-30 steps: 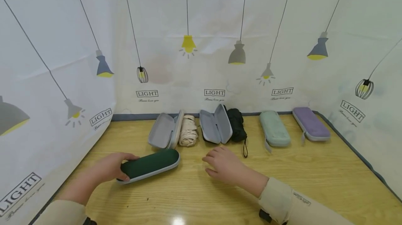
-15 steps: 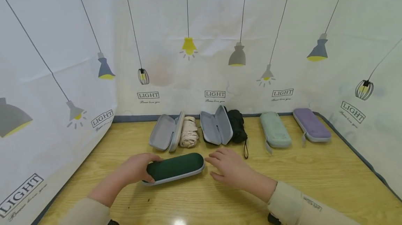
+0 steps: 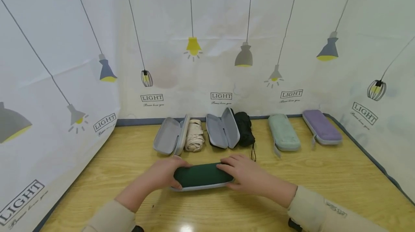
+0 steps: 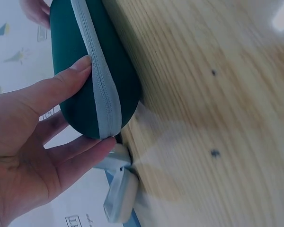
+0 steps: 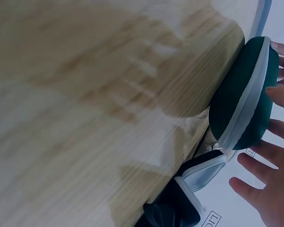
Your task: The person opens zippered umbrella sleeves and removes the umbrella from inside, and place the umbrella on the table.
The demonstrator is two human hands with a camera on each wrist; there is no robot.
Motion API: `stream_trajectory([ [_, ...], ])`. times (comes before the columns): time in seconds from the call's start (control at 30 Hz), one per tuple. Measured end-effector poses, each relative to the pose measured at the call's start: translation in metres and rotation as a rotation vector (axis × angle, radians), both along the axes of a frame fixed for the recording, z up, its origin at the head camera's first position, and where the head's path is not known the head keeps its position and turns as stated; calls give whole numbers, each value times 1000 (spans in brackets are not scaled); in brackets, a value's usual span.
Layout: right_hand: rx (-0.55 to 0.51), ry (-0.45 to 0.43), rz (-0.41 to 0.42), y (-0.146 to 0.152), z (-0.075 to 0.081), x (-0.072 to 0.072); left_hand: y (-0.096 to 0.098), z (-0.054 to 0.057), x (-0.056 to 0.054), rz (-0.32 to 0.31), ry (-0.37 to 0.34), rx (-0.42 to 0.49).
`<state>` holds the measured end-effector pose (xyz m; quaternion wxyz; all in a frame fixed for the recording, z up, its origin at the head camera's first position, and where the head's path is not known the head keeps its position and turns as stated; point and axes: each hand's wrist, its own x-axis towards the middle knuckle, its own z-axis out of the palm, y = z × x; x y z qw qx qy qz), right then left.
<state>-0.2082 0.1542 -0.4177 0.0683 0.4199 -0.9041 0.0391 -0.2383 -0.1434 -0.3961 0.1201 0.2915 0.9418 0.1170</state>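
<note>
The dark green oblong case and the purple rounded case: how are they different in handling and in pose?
The dark green oblong case is held by the left hand and the right hand, while the purple rounded case lies untouched on the wooden table. In the head view, the green case runs nearly sideways; the purple one slants from back left to front right. Both look closed and have grey edges.

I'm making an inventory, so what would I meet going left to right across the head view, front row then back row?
Front: left hand, green case, right hand. Back: open pale case, beige bundle, open black case, black bundle, mint case, purple case.
</note>
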Motion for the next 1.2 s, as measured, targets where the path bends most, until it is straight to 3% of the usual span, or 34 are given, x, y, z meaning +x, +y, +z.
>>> stream_trajectory([
  [0.2, 13, -84, -14, 9, 1, 1, 19, -1, 3, -65, 34, -23],
  [0.5, -116, -249, -115, 22, 4, 4, 40, -5, 8, -68, 72, -53],
  [0.63, -154, -219, -136, 30, 2, 4, 47, -6, 12, -47, 89, 21],
  [0.77, -154, -158, -147, 37, -1, 4, 48, -9, 12, 51, 69, 139],
  [0.93, -153, -98, -137, 44, -2, 6, 50, -15, 1, 163, 7, 221],
  [1.2, -139, -43, -89, 48, -4, 6, 54, -22, -18, 149, -150, 320],
])
